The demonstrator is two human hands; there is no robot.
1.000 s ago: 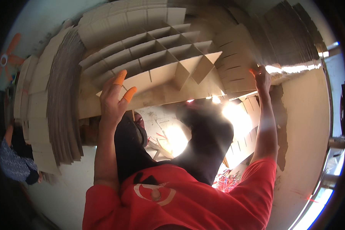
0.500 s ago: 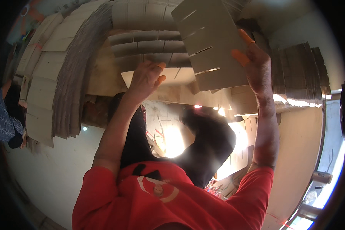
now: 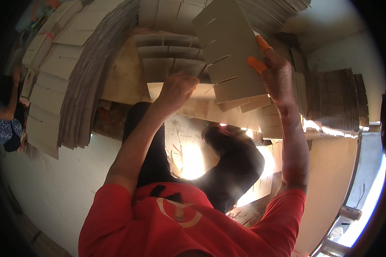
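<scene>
My right hand (image 3: 276,75), with orange finger covers on two fingers, grips the right edge of a slotted cardboard sheet (image 3: 229,51). The sheet is tilted, its slots along the left side. Below its lower left part, my left hand (image 3: 178,89) is closed, fingertips together, in front of the nearest slotted cardboard strips (image 3: 173,66). Those strips stand in rows across the bench. What the left fingers pinch, if anything, is hidden. Loose cardboard pieces (image 3: 255,103) stick out under the sheet's lower edge.
A long stack of slotted cardboard (image 3: 79,70) runs along the left, and more stacks stand at the right (image 3: 334,96) and far side (image 3: 272,13). The wooden bench (image 3: 120,70) lies between. Another person (image 3: 8,115) is at the far left edge.
My left hand has moved right, toward the sheet, and its fingers have closed together. The right hand and its sheet have shifted slightly left. The whole view has turned a little.
</scene>
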